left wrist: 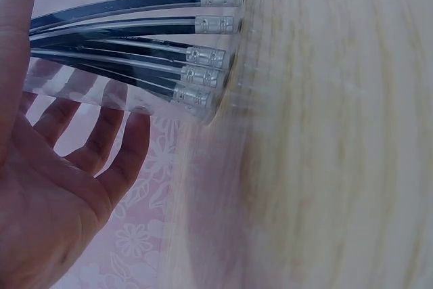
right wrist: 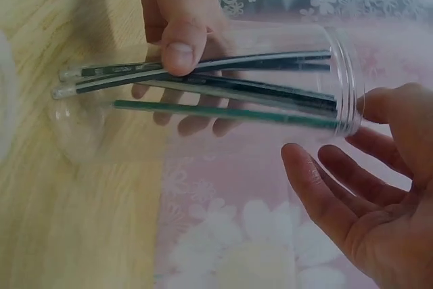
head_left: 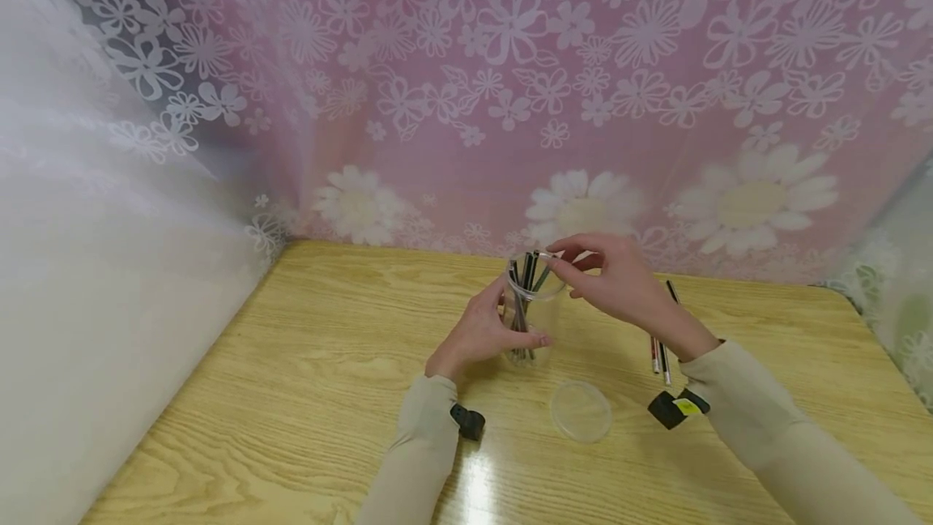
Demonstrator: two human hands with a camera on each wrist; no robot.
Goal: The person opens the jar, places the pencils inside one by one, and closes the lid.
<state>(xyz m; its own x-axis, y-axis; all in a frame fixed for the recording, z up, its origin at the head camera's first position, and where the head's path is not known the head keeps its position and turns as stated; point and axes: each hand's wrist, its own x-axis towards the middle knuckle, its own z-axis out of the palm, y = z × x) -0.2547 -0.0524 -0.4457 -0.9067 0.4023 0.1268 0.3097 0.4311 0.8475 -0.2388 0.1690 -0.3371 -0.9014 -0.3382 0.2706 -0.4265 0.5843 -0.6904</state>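
Note:
A clear cylindrical jar (head_left: 550,316) stands on the table with several dark pencils (head_left: 528,270) leaning inside. My left hand (head_left: 477,330) holds it round the side, thumb across the front and fingers behind. In the left wrist view, the pencils' silver eraser ends (left wrist: 206,55) point down to the jar's bottom. My right hand (head_left: 612,278) is at the rim (right wrist: 348,82); in the right wrist view its fingers are spread, with a digit at the rim and no pencil between them. A green pencil (right wrist: 223,112) lies along the jar's wall, its end by that hand.
A round translucent lid (head_left: 581,411) lies flat in front of the jar. Several loose pencils (head_left: 665,363), one with red on it, lie to the right, partly behind my right forearm. A floral curtain (head_left: 466,104) hangs behind the wooden table (head_left: 291,395).

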